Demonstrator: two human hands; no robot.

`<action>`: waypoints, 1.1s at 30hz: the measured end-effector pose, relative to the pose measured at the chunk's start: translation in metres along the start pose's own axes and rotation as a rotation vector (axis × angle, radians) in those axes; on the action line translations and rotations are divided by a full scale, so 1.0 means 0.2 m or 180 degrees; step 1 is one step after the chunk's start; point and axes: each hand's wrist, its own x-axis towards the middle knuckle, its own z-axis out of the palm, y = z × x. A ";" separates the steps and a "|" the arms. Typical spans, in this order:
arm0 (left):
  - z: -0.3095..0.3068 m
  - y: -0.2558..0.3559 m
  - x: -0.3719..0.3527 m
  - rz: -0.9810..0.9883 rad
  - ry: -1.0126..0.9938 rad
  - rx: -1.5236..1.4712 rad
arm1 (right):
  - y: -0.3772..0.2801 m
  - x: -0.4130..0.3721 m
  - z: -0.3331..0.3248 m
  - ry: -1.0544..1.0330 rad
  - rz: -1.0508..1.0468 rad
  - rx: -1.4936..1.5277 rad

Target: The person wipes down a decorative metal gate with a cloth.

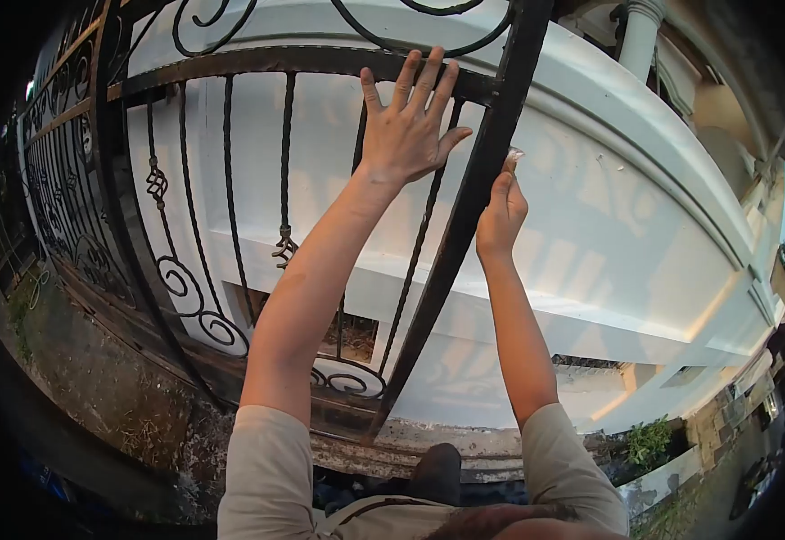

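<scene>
My left hand (408,126) lies with its fingers spread against the dark horizontal rail (320,60) of a wrought-iron gate, thumb pointing right. Just right of the gate's thick dark upright post (464,211), my right hand (503,216) is closed. A small whitish, shiny piece (514,157) sticks up above its thumb; what kind of thing it is I cannot make out. Most of it is hidden in the fingers. Twisted bars (230,171) and scrollwork (196,301) fill the gate below the rail.
Behind the gate runs a white wall (609,234) with a moulded ledge. More iron fencing (68,180) stretches away at left above bare ground (113,396). A low kerb (464,450) lies by my leg (436,474). A green plant (649,441) grows at lower right.
</scene>
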 end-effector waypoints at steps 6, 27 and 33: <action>-0.23 -0.65 0.03 0.0163 0.0122 0.0691 | -0.20 0.24 0.02 -0.0014 -0.2318 -0.2854; -0.38 -0.80 0.10 0.0145 -0.0340 0.0414 | -0.60 0.54 0.30 -0.0779 -0.3081 -0.5156; -0.39 -0.82 0.10 0.0075 -0.0394 0.0231 | -0.38 0.38 0.37 -0.1525 -0.3797 -0.3973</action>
